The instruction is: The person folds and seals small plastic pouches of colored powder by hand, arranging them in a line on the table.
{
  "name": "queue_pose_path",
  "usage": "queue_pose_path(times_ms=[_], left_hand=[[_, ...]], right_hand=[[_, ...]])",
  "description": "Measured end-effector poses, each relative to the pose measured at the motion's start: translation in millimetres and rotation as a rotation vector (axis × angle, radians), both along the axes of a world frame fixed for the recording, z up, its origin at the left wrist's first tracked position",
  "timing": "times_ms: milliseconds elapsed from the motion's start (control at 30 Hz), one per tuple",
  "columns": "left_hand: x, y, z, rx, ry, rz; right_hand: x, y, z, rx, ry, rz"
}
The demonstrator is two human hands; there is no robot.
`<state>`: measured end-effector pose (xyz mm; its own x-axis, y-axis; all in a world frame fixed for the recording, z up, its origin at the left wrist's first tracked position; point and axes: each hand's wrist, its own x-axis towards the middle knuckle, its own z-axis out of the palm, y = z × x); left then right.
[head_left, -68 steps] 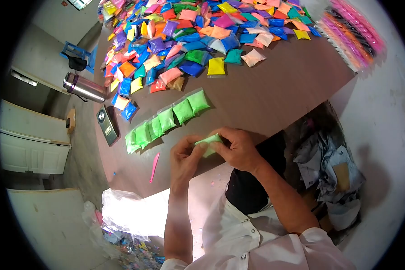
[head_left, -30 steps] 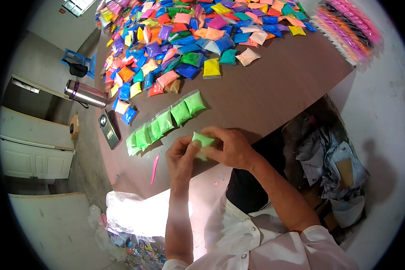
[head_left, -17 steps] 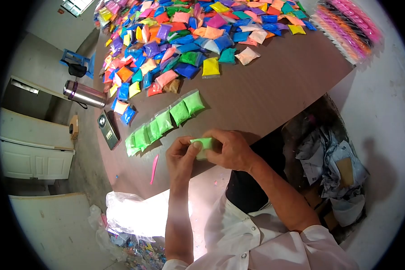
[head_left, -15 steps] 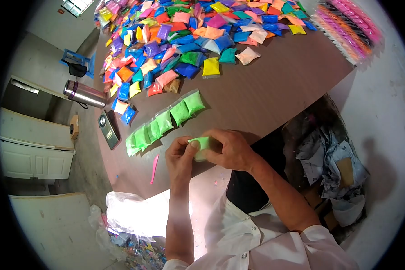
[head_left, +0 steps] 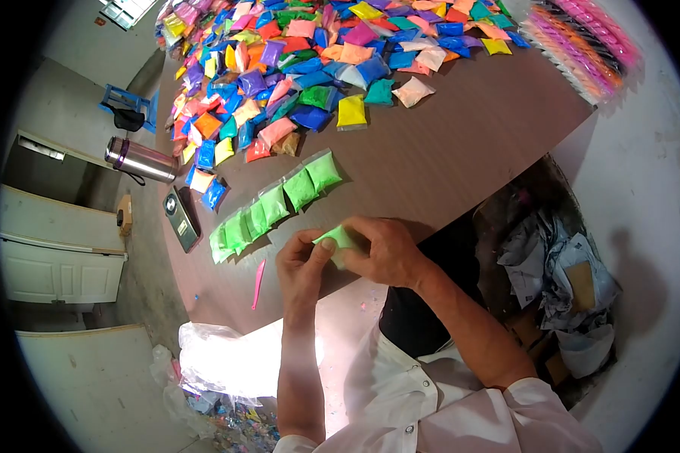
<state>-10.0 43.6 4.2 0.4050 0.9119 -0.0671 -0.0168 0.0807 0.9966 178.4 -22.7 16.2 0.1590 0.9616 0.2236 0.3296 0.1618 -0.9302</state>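
Near the table's front edge, my left hand point(head_left: 304, 264) and my right hand point(head_left: 385, 249) are both closed on one light-green packet point(head_left: 338, 238). My left thumb presses on its face, while my right fingers grip its other side and hide part of it. Just beyond my hands lies a slanting row of several light-green packets point(head_left: 273, 205), side by side on the table. A pink plastic stick point(head_left: 258, 285) rests left of my left hand.
Many coloured packets point(head_left: 302, 68) are heaped across the far side of the brown table point(head_left: 461, 143). A phone point(head_left: 181, 219) and a steel thermos point(head_left: 147, 160) stand at left. Bundled pink and orange sticks point(head_left: 578, 49) lie far right. Below is a box of crumpled bags point(head_left: 559, 279).
The green packet in my hands has tilted, and less of its face shows between my fingers. A clear film edge now shows just beyond my left fingers. My hands stay almost in place.
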Motion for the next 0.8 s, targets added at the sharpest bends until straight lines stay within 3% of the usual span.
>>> queue_pose_path(times_ms=[200, 400, 667, 800], left_hand=[[3.8, -0.1, -1.6, -0.030, -0.149, 0.124], [4.2, -1.0, 4.2, -0.011, -0.026, -0.053], [-2.9, 0.3, -2.8, -0.021, -0.147, 0.013], [0.5, -2.0, 2.2, -0.034, -0.101, 0.034]], right_hand=[[1.4, -3.0, 11.2, -0.058, 0.013, 0.023], [-1.0, -2.8, 0.8, -0.040, -0.042, -0.001], [-7.2, -5.5, 5.6, 0.067, 0.013, -0.031], [-4.8, -7.9, 2.5, -0.062, 0.088, -0.005]])
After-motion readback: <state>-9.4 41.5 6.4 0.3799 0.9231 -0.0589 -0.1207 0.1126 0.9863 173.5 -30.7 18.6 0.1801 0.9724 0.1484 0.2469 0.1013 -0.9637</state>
